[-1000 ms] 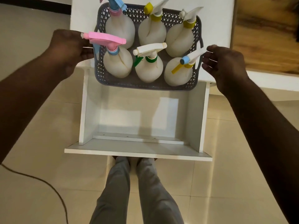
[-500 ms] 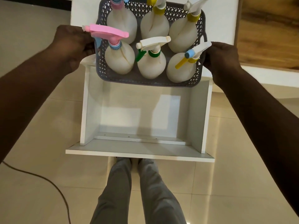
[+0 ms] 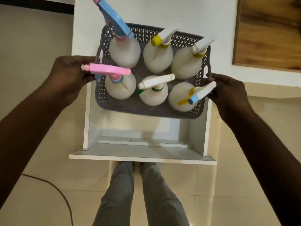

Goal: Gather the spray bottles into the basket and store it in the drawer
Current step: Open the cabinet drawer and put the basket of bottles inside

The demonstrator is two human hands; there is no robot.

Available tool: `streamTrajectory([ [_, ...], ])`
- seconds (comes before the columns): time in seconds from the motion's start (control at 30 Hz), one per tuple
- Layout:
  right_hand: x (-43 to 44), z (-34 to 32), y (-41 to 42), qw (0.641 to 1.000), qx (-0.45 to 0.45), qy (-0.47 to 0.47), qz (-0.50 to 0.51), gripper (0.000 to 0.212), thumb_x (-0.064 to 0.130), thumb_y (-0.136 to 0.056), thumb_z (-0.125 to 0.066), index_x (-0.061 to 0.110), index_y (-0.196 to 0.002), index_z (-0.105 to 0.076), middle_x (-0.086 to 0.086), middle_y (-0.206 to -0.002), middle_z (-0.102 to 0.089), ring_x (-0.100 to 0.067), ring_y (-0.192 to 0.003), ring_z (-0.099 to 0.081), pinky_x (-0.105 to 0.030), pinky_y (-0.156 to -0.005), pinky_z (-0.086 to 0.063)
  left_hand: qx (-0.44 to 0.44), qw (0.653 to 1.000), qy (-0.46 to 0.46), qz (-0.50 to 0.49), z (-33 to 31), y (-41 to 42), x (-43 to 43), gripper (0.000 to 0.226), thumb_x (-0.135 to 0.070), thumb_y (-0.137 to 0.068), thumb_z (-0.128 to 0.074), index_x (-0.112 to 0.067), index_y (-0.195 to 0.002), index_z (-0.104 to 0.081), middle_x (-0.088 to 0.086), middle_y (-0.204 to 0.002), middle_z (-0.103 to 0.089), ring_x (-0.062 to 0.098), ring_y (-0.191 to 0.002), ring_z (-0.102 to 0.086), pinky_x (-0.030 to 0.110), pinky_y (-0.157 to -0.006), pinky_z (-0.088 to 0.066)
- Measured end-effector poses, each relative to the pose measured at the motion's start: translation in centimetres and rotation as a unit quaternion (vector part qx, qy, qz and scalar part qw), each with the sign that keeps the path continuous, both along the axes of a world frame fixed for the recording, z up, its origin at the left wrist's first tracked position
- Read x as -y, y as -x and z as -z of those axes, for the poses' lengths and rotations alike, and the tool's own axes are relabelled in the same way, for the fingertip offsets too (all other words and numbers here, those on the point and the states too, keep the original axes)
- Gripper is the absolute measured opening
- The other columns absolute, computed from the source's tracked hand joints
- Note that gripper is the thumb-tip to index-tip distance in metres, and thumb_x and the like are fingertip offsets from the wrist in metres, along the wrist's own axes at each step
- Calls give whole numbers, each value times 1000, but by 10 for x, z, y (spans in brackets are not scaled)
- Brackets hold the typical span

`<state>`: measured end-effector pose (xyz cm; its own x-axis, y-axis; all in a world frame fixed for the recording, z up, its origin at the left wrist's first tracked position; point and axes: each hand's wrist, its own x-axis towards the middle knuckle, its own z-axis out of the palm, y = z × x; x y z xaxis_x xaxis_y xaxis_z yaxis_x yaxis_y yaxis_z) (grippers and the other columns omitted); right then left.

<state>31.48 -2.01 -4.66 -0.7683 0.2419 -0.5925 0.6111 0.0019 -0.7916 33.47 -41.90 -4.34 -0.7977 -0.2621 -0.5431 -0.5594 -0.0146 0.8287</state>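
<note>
A grey perforated basket (image 3: 146, 110) holds several white spray bottles with coloured triggers, among them a pink-topped bottle (image 3: 120, 86) at the front left and a blue-topped bottle (image 3: 124, 51) behind it. My left hand (image 3: 71, 79) grips the basket's left handle. Its right handle is held by my right hand (image 3: 228, 90). The basket is lifted and hangs over the back part of the open white drawer (image 3: 141, 154), tilted slightly. The drawer's inside shows nothing in it.
The white cabinet top (image 3: 179, 12) lies behind the basket. A wooden panel (image 3: 268, 33) is at the upper right. A dark cable (image 3: 53, 188) runs across the tiled floor at the lower left. My legs (image 3: 140, 193) stand just in front of the drawer.
Both hands closed on the basket handles and lifted the basket toward me; it now hangs lower in view, over the open drawer's rear.
</note>
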Motion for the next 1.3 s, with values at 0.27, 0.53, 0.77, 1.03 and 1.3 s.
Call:
streamTrajectory([
  [0.27, -9, 3, -73, 999, 31, -12, -1, 21, 8, -100, -68, 24, -100, -82, -4, -98, -84, -13, -89, -77, -24, -80, -64, 55, 998, -33, -15, 17, -80, -1, 32, 0, -97, -60, -1, -129, -66, 22, -115, -73, 33, -105, -70, 32, -92, -61],
  [0.53, -1, 47, -101, 995, 91, -38, 2, 24, 5, -102, -66, 10, -123, -76, -13, -112, -80, -21, -95, -74, -28, -79, -59, 129, 990, -26, -52, 61, -112, -5, 24, 1, -96, -63, -11, -113, -75, 13, -105, -79, 27, -94, -76, 26, -78, -64],
  [0.77, 4, 121, -97, 989, 141, -43, 3, 29, 2, -102, -63, 1, -129, -72, -22, -121, -76, -38, -114, -73, -41, -92, -62, 172, 982, -32, -77, 123, -108, -14, 23, 4, -92, -68, -16, -94, -79, 3, -90, -81, 26, -89, -76, 30, -77, -63],
  [1.03, 7, 196, -90, 979, 188, -77, 3, 31, 0, -98, -67, 4, -129, -74, -18, -119, -78, -40, -114, -73, -54, -103, -60, 227, 972, 16, -59, 189, -95, -24, 25, 2, -89, -71, -4, -113, -77, 16, -108, -77, 38, -104, -73, 44, -95, -60],
  [1.3, 8, 232, -83, 973, 212, -90, 4, 33, 0, -96, -68, 7, -128, -76, -15, -119, -78, -35, -112, -75, -50, -102, -61, 252, 966, 42, -47, 221, -95, -25, 22, 2, -92, -68, -5, -110, -77, 9, -94, -76, 38, -101, -72, 35, -82, -60],
])
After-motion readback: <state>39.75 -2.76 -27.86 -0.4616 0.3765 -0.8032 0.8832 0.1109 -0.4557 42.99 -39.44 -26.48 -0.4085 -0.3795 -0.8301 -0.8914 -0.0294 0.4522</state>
